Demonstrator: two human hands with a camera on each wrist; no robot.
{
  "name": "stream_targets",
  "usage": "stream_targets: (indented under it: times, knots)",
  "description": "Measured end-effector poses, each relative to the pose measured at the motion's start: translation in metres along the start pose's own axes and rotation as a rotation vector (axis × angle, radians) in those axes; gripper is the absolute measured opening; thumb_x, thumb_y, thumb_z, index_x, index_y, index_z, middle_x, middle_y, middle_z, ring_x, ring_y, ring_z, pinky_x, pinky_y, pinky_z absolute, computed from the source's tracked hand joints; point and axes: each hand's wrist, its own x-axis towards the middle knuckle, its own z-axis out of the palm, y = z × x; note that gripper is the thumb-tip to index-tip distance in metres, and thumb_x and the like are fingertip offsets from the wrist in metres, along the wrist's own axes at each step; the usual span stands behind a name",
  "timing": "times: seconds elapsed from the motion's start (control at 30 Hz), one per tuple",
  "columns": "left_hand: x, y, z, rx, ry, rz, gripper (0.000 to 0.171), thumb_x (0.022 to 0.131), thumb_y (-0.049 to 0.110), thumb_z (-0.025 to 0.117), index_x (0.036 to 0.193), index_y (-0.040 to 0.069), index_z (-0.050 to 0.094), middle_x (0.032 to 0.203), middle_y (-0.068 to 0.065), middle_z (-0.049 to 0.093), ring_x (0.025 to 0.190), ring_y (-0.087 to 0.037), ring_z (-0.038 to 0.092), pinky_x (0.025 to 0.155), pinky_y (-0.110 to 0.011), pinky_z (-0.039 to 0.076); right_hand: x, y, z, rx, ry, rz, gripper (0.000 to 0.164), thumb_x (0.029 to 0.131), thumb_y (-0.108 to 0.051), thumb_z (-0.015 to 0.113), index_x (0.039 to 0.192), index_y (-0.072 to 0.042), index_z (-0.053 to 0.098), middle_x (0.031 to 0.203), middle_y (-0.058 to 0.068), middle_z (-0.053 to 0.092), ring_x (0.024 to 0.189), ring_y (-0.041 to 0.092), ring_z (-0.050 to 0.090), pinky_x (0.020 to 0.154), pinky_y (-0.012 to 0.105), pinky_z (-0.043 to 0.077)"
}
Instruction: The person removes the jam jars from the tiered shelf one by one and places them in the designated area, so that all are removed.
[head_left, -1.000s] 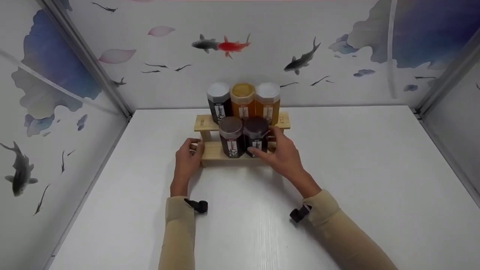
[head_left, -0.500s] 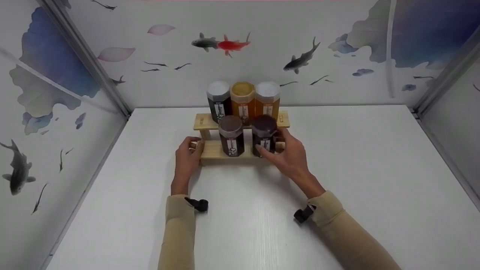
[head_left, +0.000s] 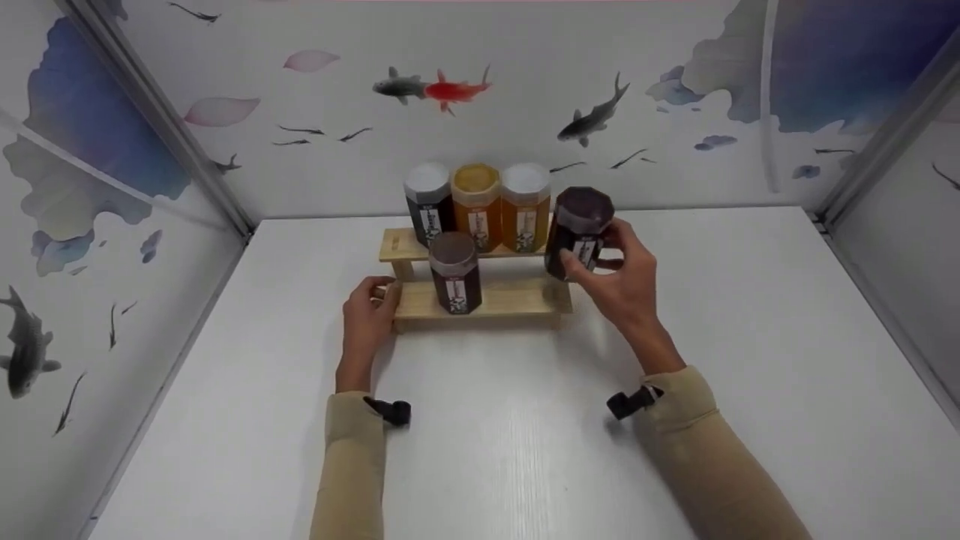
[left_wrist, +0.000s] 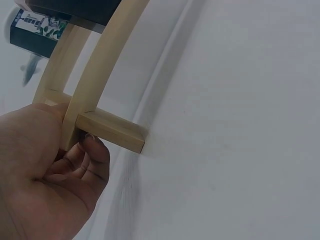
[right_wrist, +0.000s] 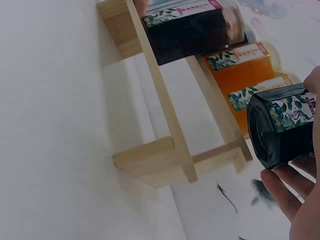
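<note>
A two-step wooden rack stands on the white table near the back wall. My left hand grips the left end of its lower step; the left wrist view shows the thumb and curled fingers around the board. Raised off the rack, a dark jar with a dark lid is held by my right hand at the rack's right end. In the right wrist view, the bottom of that dark jar faces the camera. One dark jar with a brownish lid stands on the lower step.
On the upper step stand a dark jar with a white lid, an amber jar with a yellow lid and an amber jar with a white lid. White panels painted with fish enclose the table.
My right hand has slid the dark jar rightward along the lower step, then lifted it up and off to the right. My left hand has kept its place on the rack.
</note>
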Motion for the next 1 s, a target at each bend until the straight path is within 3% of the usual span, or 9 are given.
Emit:
stream_targets:
  times: [0.3, 0.43, 0.6, 0.77, 1.0]
  knots:
    - [-0.003, -0.001, -0.002, 0.027, -0.004, 0.001, 0.037, 0.112, 0.035, 0.061, 0.137, 0.008, 0.068, 0.108, -0.01, 0.069, 0.095, -0.02, 0.065, 0.073, -0.025, 0.052, 0.012, 0.019, -0.022, -0.003, 0.023, 0.144, 0.062, 0.09, -0.035, 0.089, 0.145, -0.018, 0.064, 0.132, 0.002, 0.072, 0.112, 0.014, 0.067, 0.085, 0.023, 0.059]
    - [-0.003, 0.001, -0.002, 0.04, -0.008, 0.006, 0.037, 0.112, 0.036, 0.061, 0.137, 0.009, 0.067, 0.107, -0.011, 0.068, 0.092, -0.021, 0.064, 0.071, -0.027, 0.051, 0.013, 0.029, -0.026, -0.012, 0.006, 0.197, 0.066, 0.091, -0.043, 0.087, 0.146, -0.016, 0.062, 0.135, 0.006, 0.07, 0.117, 0.019, 0.068, 0.095, 0.033, 0.062]
    - [-0.002, -0.001, -0.001, 0.038, -0.015, 0.004, 0.038, 0.111, 0.037, 0.062, 0.136, 0.009, 0.067, 0.105, -0.011, 0.068, 0.086, -0.019, 0.063, 0.069, -0.027, 0.051, 0.01, 0.043, -0.028, -0.059, -0.083, 0.295, 0.077, 0.09, -0.05, 0.087, 0.15, -0.01, 0.058, 0.141, 0.013, 0.068, 0.129, 0.028, 0.065, 0.108, 0.05, 0.057]
    - [-0.003, 0.0, -0.002, 0.032, -0.022, -0.007, 0.039, 0.111, 0.038, 0.062, 0.137, 0.009, 0.068, 0.106, -0.011, 0.068, 0.086, -0.018, 0.063, 0.07, -0.027, 0.051, 0.007, 0.059, -0.028, -0.113, -0.201, 0.4, 0.084, 0.09, -0.049, 0.087, 0.153, -0.005, 0.053, 0.146, 0.019, 0.064, 0.138, 0.033, 0.06, 0.112, 0.051, 0.053]
    - [-0.001, 0.001, -0.001, 0.017, -0.032, -0.03, 0.041, 0.111, 0.037, 0.061, 0.139, 0.007, 0.066, 0.11, -0.012, 0.068, 0.09, -0.019, 0.064, 0.071, -0.026, 0.052, 0.008, 0.07, -0.028, -0.111, -0.273, 0.459, 0.088, 0.092, -0.04, 0.087, 0.158, -0.003, 0.043, 0.156, 0.023, 0.055, 0.149, 0.038, 0.052, 0.12, 0.054, 0.047]
